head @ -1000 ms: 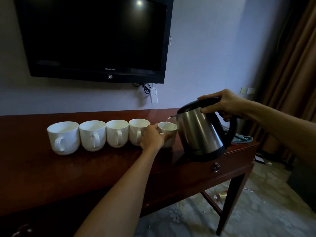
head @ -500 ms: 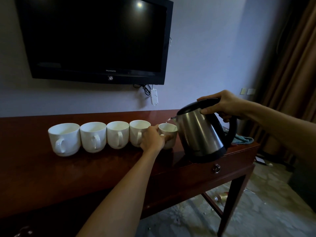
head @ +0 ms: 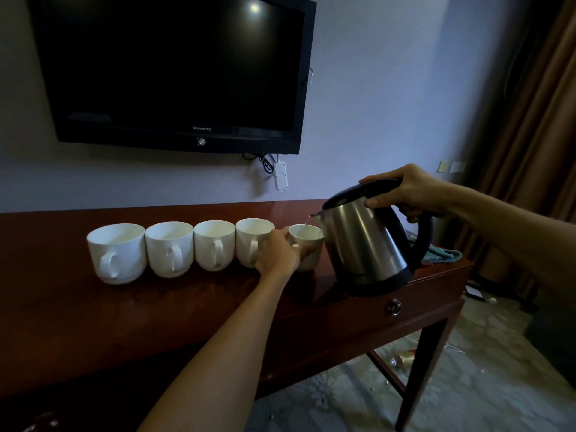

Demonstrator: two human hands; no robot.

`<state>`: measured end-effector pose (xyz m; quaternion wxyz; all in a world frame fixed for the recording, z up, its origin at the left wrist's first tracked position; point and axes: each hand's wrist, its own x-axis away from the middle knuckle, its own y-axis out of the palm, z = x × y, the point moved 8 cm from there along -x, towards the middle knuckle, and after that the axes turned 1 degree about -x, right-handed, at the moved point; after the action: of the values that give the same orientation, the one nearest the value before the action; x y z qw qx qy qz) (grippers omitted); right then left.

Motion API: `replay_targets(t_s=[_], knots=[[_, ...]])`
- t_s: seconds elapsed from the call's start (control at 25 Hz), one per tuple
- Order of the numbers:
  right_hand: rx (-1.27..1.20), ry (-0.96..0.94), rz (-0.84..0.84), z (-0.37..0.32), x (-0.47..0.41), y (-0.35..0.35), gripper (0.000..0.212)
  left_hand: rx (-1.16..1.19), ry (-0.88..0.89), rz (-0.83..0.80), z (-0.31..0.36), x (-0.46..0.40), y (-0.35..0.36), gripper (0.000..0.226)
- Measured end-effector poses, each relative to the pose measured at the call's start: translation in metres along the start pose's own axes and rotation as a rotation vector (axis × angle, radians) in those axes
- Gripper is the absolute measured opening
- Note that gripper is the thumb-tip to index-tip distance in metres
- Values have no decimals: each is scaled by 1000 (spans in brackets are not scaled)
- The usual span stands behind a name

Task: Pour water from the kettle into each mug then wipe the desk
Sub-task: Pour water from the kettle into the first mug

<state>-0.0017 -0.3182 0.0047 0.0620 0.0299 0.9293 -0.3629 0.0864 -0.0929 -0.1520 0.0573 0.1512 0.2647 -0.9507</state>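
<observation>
Several white mugs stand in a row on the dark wooden desk (head: 62, 310). My left hand (head: 277, 254) grips the rightmost mug (head: 307, 238) at its handle side. My right hand (head: 408, 191) holds the black handle of a steel kettle (head: 364, 244), tilted left above the desk. A thin stream of water runs from its spout into the rightmost mug. The leftmost mug (head: 117, 252) and those between stand untouched, handles toward me.
A teal cloth (head: 442, 255) lies on the desk's right end behind the kettle. A black TV (head: 171, 70) hangs on the wall above, with a white power strip (head: 280, 176) dangling below it. Brown curtains (head: 530, 135) hang at right. Litter lies on the floor under the desk.
The kettle has stayed tilted over the rightmost mug with water still running. Both hands keep their holds; the view has shifted only slightly.
</observation>
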Motion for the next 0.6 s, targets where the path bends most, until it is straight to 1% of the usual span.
replay_targets(t_s=[0.12, 0.2, 0.32, 0.48, 0.6], knots=[[-2, 1, -2, -1, 1, 1, 52, -35, -3, 13, 0, -1, 0, 45], [-7, 9, 1, 0, 0, 0, 57, -38, -6, 13, -1, -2, 1, 46], [-6, 10, -1, 0, 0, 0, 55, -39, 3, 16, -1, -3, 2, 46], [-14, 8, 2, 1, 0, 1, 59, -35, 0, 15, -2, -3, 2, 44], [7, -4, -9, -3, -1, 2, 53, -23, -6, 13, -2, -2, 1, 45]])
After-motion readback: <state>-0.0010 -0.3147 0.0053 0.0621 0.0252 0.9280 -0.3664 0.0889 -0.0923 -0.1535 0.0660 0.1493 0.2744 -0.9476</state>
